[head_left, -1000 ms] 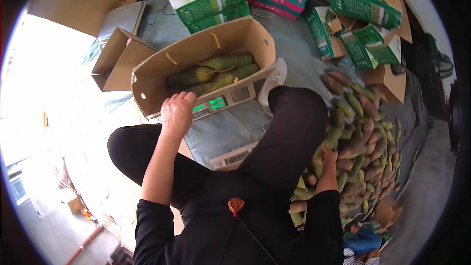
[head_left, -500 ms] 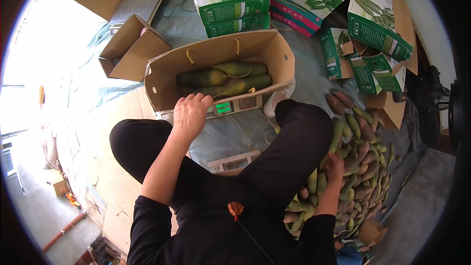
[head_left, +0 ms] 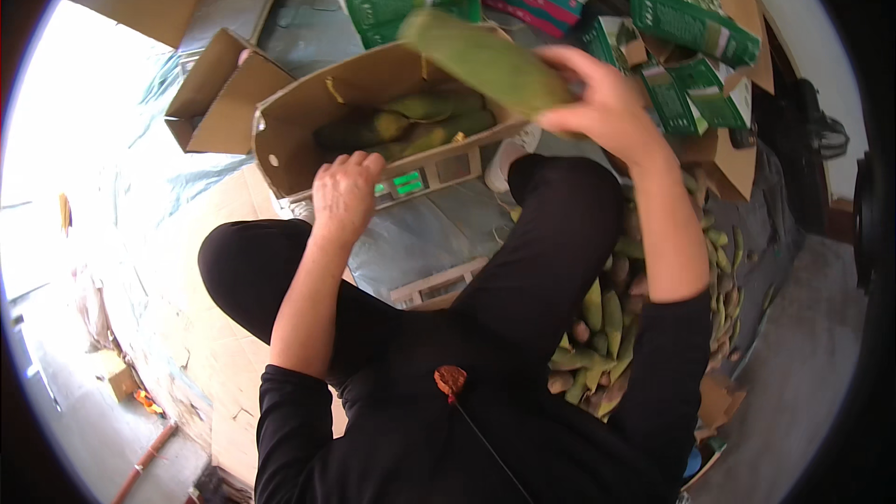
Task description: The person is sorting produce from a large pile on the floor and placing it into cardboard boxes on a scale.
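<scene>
My right hand (head_left: 597, 98) is closed around the end of a long green radish (head_left: 490, 61), raised above the right part of an open cardboard box (head_left: 289, 145). The radish is blurred by motion and hides part of the box's far wall. Inside the box lie several green radishes (head_left: 425, 131), side by side. My left hand (head_left: 345, 191) has its fingers curled over the box's near edge, toward the left. Under the box sits a scale with a lit green display (head_left: 399, 184), just right of my left hand.
At my right lies a heap of radishes (head_left: 611, 317), green and reddish-brown, partly behind my knee and arm. Printed green-and-white cartons (head_left: 695, 0) stand along the back. A small open brown box (head_left: 224, 93) and a flat grey scale (head_left: 229, 14) are at the left.
My right hand has come up from the heap with a green radish and is now over the box. My left hand stays at the box's edge. The whole view has shifted slightly.
</scene>
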Motion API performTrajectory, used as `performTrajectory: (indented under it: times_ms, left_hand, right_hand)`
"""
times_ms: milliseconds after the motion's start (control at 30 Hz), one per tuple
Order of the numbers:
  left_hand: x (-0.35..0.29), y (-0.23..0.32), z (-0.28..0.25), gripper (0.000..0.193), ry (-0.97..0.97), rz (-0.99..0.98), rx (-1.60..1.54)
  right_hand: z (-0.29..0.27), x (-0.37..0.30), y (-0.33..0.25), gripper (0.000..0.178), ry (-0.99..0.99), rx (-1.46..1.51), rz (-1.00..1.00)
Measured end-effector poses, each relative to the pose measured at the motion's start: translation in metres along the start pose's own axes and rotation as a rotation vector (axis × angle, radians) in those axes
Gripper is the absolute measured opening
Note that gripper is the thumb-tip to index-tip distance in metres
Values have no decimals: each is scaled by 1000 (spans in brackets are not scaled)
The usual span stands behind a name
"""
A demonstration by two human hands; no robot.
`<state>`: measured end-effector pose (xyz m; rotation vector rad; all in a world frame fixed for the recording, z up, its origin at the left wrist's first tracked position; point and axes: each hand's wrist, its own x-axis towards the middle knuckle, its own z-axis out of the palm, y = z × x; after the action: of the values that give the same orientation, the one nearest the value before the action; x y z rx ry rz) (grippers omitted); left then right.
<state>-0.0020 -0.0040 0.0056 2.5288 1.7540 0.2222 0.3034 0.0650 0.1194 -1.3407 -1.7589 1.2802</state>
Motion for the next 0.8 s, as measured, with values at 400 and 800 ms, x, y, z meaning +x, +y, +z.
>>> performTrajectory:
  times_ms: [400,800]
  left_hand:
    - [2,6,-3,16,-82,-17,11]
    - [3,-5,9,21,-106,1,-42]
  right_hand:
    - [-3,-5,54,49,157,-243,-67]
    - [-15,-399,286,28,312,-852,793]
